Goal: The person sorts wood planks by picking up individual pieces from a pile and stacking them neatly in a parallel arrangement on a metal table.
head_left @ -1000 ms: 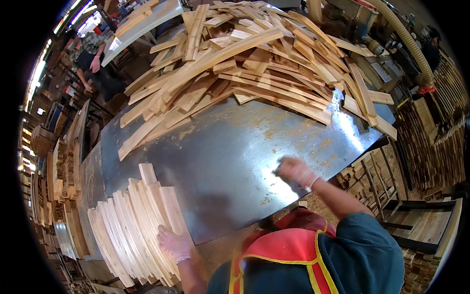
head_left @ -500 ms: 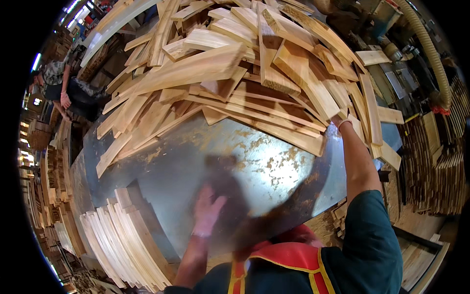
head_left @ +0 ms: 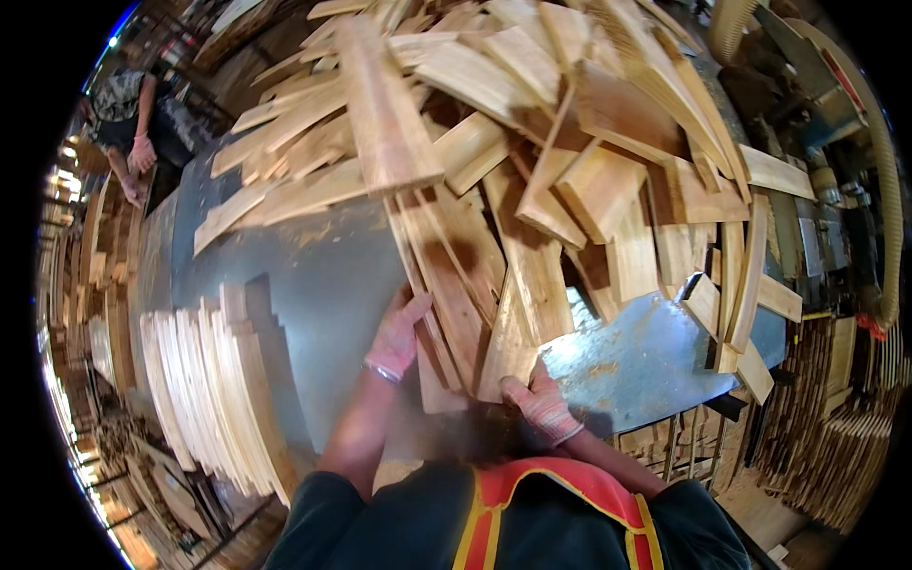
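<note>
Pale pinkish gloves cover both hands. My left hand (head_left: 396, 334) is closed along the left edge of several long wooden boards (head_left: 454, 309), its thumb over the edge and its other fingers partly hidden. These boards lie side by side, pointing toward me. At the near end of a lighter wooden board (head_left: 511, 347), my right hand (head_left: 544, 407) is closed with the thumb on top. Beyond them rises a loose heap of wooden boards (head_left: 608, 190) on the metal tabletop (head_left: 332, 285). One wide board (head_left: 385, 114) lies across the far ends of the held ones.
A neat row of pale boards (head_left: 214, 380) stands on the table at the left. Far left, a gloved person (head_left: 142, 142) is beside the table. Stacked lumber (head_left: 817, 427) and a ribbed hose (head_left: 890, 218) are at the right.
My right hand has come back from the heap's right side to a board's near end. My left hand has moved onto the boards. Part of the heap has shifted toward me.
</note>
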### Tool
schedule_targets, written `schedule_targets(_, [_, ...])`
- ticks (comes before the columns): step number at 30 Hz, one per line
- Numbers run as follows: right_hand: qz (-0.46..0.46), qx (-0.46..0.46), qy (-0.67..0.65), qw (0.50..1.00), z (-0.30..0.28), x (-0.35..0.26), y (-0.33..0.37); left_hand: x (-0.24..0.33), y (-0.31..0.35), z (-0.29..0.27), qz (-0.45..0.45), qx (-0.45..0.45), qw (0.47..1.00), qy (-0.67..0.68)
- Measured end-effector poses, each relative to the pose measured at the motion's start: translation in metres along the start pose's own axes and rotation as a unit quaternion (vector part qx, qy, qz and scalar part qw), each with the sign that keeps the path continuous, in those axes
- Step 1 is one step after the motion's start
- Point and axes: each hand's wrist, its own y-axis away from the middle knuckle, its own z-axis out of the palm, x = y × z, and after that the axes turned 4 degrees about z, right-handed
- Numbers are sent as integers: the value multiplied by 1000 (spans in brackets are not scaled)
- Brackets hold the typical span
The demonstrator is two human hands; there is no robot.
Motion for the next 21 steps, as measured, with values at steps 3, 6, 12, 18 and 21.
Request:
schedule_targets(3, [-35, -116, -73, 990, -15, -29, 2, 13, 2, -23, 52, -3, 995, -89])
schedule_targets(6, [22, 35, -440, 897, -29, -41, -37, 0, -2, -23, 88, -32, 990, -105])
schedule_targets(12, [27, 47, -511, 858, 72, -52, -19, 26, 34, -37, 96, -39, 982, -159])
schedule_targets(18, [95, -42, -544, 832, 205, -48, 97, 38, 157, -133, 24, -75, 986, -147])
schedule_targets(21, [198, -45, -475, 856, 260, 8, 144, 30, 249, -188, -5, -54, 991, -124])
